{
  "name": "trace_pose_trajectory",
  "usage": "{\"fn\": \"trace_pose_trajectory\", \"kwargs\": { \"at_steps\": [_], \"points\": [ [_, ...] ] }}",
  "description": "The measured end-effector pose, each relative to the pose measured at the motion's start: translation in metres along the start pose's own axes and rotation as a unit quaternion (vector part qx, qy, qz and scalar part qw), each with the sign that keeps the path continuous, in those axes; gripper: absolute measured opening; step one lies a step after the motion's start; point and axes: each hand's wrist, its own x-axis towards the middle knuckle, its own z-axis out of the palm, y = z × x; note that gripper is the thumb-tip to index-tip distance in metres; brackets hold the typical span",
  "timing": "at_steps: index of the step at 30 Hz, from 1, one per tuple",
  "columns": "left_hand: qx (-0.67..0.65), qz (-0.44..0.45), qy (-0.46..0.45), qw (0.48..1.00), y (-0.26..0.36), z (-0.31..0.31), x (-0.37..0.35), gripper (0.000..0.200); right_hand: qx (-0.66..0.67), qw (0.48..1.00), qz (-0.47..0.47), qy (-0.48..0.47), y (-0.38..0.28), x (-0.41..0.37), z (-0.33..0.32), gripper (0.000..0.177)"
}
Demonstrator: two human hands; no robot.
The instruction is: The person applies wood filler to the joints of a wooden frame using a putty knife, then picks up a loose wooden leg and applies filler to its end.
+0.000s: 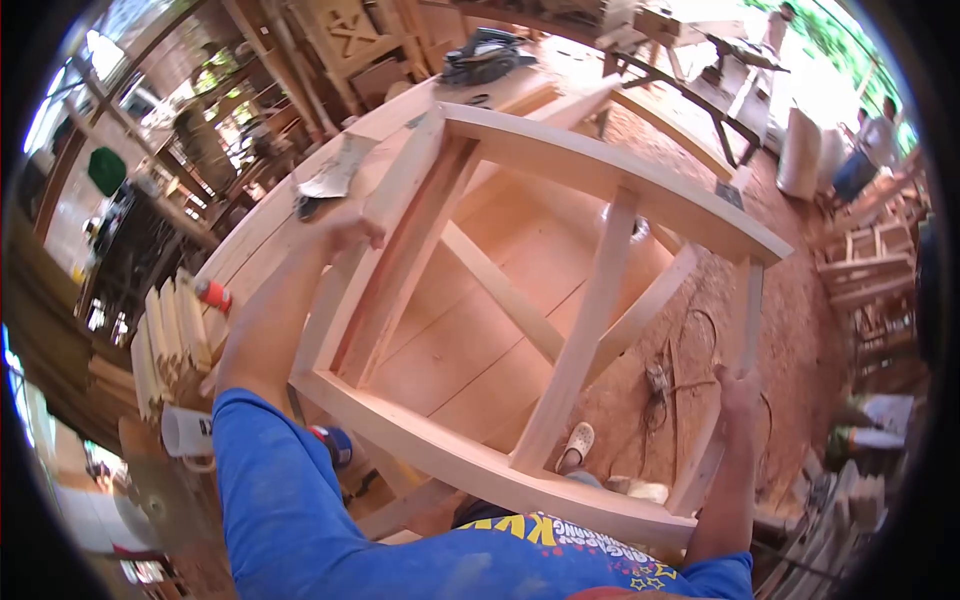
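Observation:
An unfinished wooden chair frame (600, 340) fills the middle of the view, tilted in front of my body. It has two long curved side pieces, several crossbars and legs reaching away beneath. My left hand (352, 236) is closed on the broad rail at its left end, fingers curled over the edge. At the right end, my right hand (738, 390) wraps around the narrow crossbar. The frame is over a plank worktable (450, 350), whose boards show through its openings; exactly where it touches the table is hidden.
Sandpaper (335, 172) lies by my left hand. A red can (214, 294) stands near stacked wood strips (165, 335). A white bucket (187, 432) is at lower left. Cords (658, 385) lie on the dirt floor. Another person (872, 150) is far right.

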Motion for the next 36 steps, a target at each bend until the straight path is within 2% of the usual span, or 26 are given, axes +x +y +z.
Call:
{"fn": "trace_pose_trajectory", "kwargs": {
  "at_steps": [2, 3, 5, 7, 10, 13, 15, 16, 19, 22, 23, 25, 28, 31, 33, 35, 36],
  "points": [
    [0.048, -0.003, 0.010, 0.999, 0.008, -0.002, 0.013, 0.070, -0.047, 0.999, 0.011, 0.020, -0.022, -0.026, 0.002, 0.053],
    [0.061, -0.048, 0.010, 0.997, 0.029, 0.002, 0.007, 0.061, -0.075, 0.997, 0.017, 0.025, -0.028, -0.045, 0.001, 0.054],
    [0.104, 0.002, 0.018, 0.994, 0.008, 0.000, 0.032, 0.055, -0.074, 0.997, 0.033, 0.021, -0.031, -0.064, -0.001, 0.054],
    [0.131, 0.048, 0.021, 0.990, 0.015, -0.007, 0.048, 0.044, -0.054, 0.997, 0.039, 0.025, -0.040, -0.076, 0.006, 0.054],
    [0.223, -0.020, 0.043, 0.974, 0.030, -0.024, 0.072, 0.033, -0.047, 0.997, 0.054, -0.002, -0.067, -0.103, 0.011, 0.056],
    [0.163, 0.031, 0.086, 0.982, 0.014, -0.044, 0.118, 0.031, -0.080, 0.993, 0.067, -0.051, -0.101, -0.126, 0.024, 0.058],
    [0.150, 0.007, 0.089, 0.985, 0.012, -0.050, 0.137, 0.027, -0.134, 0.987, 0.070, -0.047, -0.108, -0.133, 0.036, 0.061],
    [0.142, -0.007, 0.089, 0.986, 0.012, -0.047, 0.145, 0.026, -0.110, 0.991, 0.063, -0.047, -0.107, -0.132, 0.038, 0.063],
    [0.332, 0.007, 0.109, 0.937, 0.019, -0.037, 0.143, 0.028, -0.085, 0.994, 0.045, -0.054, -0.100, -0.130, 0.048, 0.068],
    [0.453, 0.054, 0.103, 0.884, 0.000, -0.040, 0.165, 0.044, -0.121, 0.990, 0.056, -0.046, -0.089, -0.136, 0.053, 0.073],
    [0.448, 0.063, 0.136, 0.881, 0.003, -0.030, 0.171, 0.049, -0.119, 0.990, 0.057, -0.047, -0.088, -0.132, 0.054, 0.074],
    [0.437, 0.071, 0.209, 0.872, 0.007, -0.017, 0.142, 0.060, -0.107, 0.991, 0.059, -0.058, -0.094, -0.130, 0.052, 0.076],
    [0.355, 0.178, 0.317, 0.861, 0.029, 0.018, 0.099, 0.058, -0.089, 0.990, 0.070, -0.088, -0.090, -0.130, 0.050, 0.081],
    [0.253, 0.266, 0.226, 0.902, 0.044, 0.053, 0.043, 0.049, -0.084, 0.990, 0.059, -0.101, -0.065, -0.119, 0.061, 0.087],
    [0.210, 0.331, 0.205, 0.897, 0.041, 0.073, 0.001, 0.043, -0.082, 0.990, 0.043, -0.105, -0.057, -0.115, 0.062, 0.091],
    [0.208, 0.293, 0.197, 0.912, 0.061, 0.095, -0.066, 0.038, -0.031, 0.995, -0.022, -0.089, -0.035, -0.120, 0.067, 0.094],
    [0.136, 0.273, 0.211, 0.929, 0.065, 0.111, -0.098, 0.037, -0.004, 0.995, -0.058, -0.076, -0.033, -0.114, 0.065, 0.095]
  ]
}}
